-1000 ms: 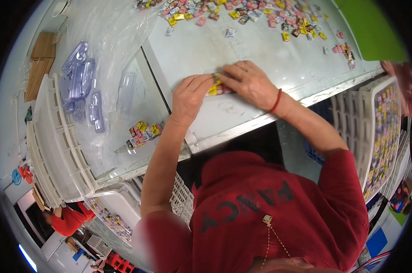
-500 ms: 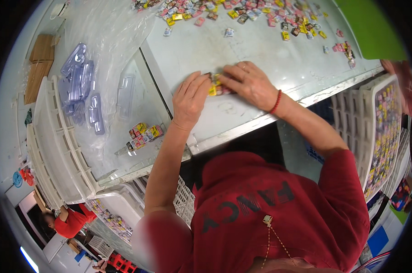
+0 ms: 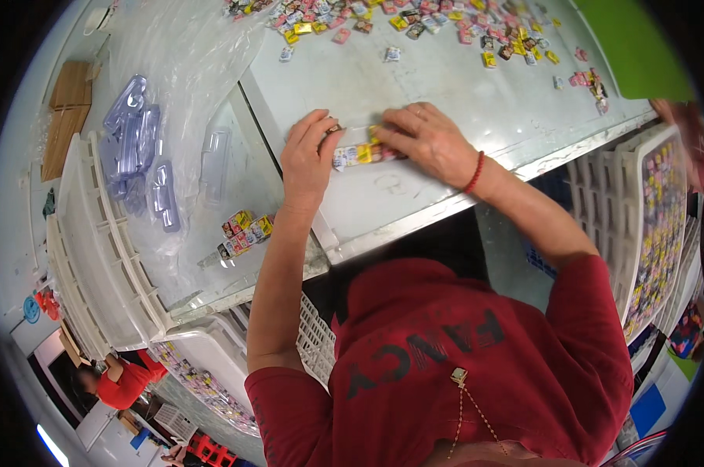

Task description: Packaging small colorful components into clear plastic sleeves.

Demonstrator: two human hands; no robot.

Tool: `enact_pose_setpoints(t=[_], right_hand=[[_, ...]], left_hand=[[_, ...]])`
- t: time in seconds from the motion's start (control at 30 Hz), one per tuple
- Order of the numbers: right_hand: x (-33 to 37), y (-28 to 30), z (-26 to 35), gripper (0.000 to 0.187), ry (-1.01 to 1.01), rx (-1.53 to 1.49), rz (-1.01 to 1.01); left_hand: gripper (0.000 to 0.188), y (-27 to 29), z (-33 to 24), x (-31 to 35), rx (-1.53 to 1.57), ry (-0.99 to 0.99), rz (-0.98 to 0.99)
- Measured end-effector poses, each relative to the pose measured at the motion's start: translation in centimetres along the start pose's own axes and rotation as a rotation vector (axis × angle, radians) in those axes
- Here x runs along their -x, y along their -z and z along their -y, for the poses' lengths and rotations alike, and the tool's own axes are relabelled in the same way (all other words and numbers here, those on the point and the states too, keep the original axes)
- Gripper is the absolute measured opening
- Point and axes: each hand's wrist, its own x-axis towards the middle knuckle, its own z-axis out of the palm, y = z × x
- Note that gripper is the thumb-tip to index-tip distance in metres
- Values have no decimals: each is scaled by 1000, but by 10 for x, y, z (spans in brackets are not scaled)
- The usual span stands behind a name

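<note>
Two bare hands are at work over a pale, glossy tabletop (image 3: 414,191), beyond the dark red short-sleeved shirt (image 3: 422,335). Between them lies a short row of small, block-shaped, brightly wrapped pieces (image 3: 359,155), its long axis running roughly left to right. The row is to the right of the left hand (image 3: 306,165) and to the left of the right hand (image 3: 431,145). The right hand is the nearer: its bent fingers cover the row's right end beside a yellow piece (image 3: 376,134), blurred enough that I cannot tell whether they grip or only press. The left hand, fingers curled, pinches a small dark brown wrapped piece (image 3: 334,128) between thumb and forefinger, its thumb just beside the row's left end.

Off to the left, past a dark seam, sits a small cluster of multicoloured wrapped pieces (image 3: 247,233); beyond it lie a single long clear plastic tray (image 3: 215,165) and a heap of bluish transparent plastic trays (image 3: 138,136). Farthest, many loose pink, yellow and white wrapped pieces (image 3: 465,35) are scattered along the tabletop's far side.
</note>
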Motion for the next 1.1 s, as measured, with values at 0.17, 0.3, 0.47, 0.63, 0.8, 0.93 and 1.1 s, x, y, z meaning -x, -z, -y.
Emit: enact_pose_setpoints(t=[0.17, 0.3, 0.47, 0.63, 0.8, 0.93, 1.1], right_hand=[[6, -4, -5, 33, -102, -154, -89], [11, -3, -3, 30, -336, -341, -125], [1, -2, -2, 22, -260, -288, -125], [-2, -6, -5, 20, -227, -290, -153], [-4, -7, -5, 22, -234, -293, -150], [-2, -11, -9, 21, -175, -250, -183], [-5, -13, -4, 20, -133, -219, -231]], left_hand=[[16, 8, -10, 2, 189, 203, -69], [15, 3, -29, 2, 241, 157, 27], [13, -7, -17, 7, 182, 16, 73], [11, -12, -19, 10, 253, 70, 60], [12, -15, -14, 9, 201, -36, 34], [16, -17, -13, 11, 143, -107, 26], [19, -14, -22, 9, 145, -56, 23]])
